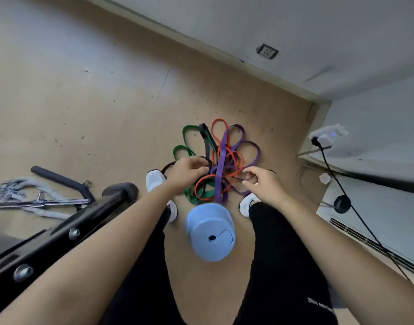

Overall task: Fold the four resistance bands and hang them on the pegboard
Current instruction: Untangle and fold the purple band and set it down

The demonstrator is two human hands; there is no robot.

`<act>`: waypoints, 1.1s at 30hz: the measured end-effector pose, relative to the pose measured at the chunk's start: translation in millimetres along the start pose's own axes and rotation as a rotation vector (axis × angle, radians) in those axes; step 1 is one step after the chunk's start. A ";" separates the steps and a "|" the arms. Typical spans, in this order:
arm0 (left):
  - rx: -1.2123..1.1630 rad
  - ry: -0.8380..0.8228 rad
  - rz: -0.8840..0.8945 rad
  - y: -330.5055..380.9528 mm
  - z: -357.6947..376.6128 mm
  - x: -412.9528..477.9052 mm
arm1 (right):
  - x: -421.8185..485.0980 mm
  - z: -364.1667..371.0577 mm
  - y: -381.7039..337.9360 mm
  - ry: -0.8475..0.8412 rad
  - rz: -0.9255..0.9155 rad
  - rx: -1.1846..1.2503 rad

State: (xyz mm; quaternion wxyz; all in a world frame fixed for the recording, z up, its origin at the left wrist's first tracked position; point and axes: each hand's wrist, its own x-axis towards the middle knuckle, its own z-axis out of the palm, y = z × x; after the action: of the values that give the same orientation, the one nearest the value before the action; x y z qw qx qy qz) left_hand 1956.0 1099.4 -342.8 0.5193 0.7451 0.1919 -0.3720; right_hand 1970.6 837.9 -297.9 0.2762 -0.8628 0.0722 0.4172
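Four resistance bands lie tangled in one pile on the floor between my feet: a green band [189, 137], a black band [205, 134], a red band [217, 126] and a purple band [239, 130]. My left hand [187, 171] reaches into the pile's left side, its fingers curled round a loop of the black band. My right hand [262, 182] is at the pile's right side; index finger and thumb pinch a thin dark strand, seemingly the same black band. No pegboard is in view.
A light blue cylinder [210, 233] hangs below my chest, over the pile's near edge. A black machine frame [60, 233], a chrome cable handle [51, 202] and a chain [6, 188] lie left. White shoes [154, 180] flank the pile. A plugged adapter [323, 137] and its cable are right.
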 end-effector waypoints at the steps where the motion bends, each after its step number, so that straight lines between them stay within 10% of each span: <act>1: 0.012 0.007 0.000 -16.0 13.3 28.2 | 33.8 12.4 12.4 0.002 -0.009 -0.014; 11: 0.291 0.052 -0.090 -193.6 174.2 249.9 | 304.9 135.1 172.8 -0.119 -0.175 -0.427; 20: 0.669 0.140 0.068 -193.6 169.9 325.3 | 392.3 141.8 168.7 -0.097 -0.332 -0.785; 33: 0.448 0.598 0.407 -104.6 73.5 285.2 | 366.7 79.2 93.0 0.211 -0.444 -0.002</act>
State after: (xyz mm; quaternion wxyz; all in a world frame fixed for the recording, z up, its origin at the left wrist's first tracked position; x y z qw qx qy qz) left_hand 2044.8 1043.8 -637.2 0.3290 0.9373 0.0974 -0.0618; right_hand 2119.0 841.3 -654.8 0.3513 -0.8966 -0.0911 0.2538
